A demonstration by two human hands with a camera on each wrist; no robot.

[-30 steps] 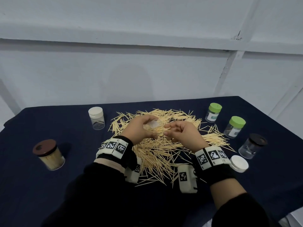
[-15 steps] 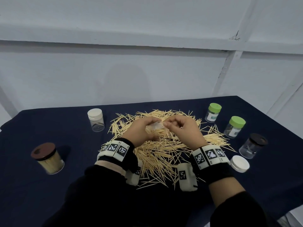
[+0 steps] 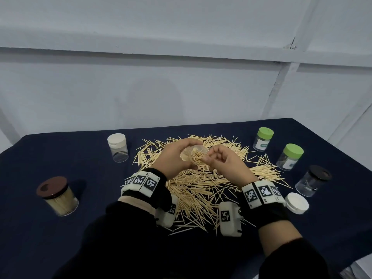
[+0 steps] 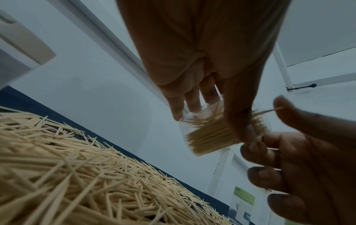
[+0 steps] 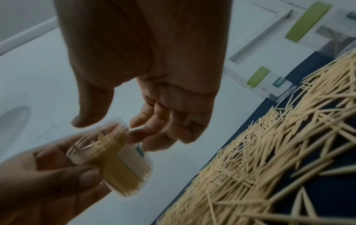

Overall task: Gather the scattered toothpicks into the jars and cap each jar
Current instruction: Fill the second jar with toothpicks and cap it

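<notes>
A big heap of loose toothpicks (image 3: 201, 188) covers the middle of the dark blue table. Above it my left hand (image 3: 173, 160) grips a clear uncapped jar (image 3: 194, 156), tilted with its mouth toward my right hand; it is partly filled with toothpicks. In the left wrist view the jar (image 4: 208, 134) lies between thumb and fingers. My right hand (image 3: 223, 164) hovers at the jar's mouth with loosely curled fingers. In the right wrist view the thumb and fingers (image 5: 150, 132) are apart, with nothing between them, just above the jar (image 5: 115, 164).
A white-capped jar (image 3: 117, 147) stands at back left and a brown-lidded jar (image 3: 57, 195) full of toothpicks at near left. At the right stand two green-lidded jars (image 3: 263, 138) (image 3: 290, 157), a black-lidded jar (image 3: 313, 181) and a loose white cap (image 3: 297, 203).
Both hands rose a little above the heap. The jar's mouth tipped up toward me and my right hand closed in on it; toothpicks now show inside the mouth.
</notes>
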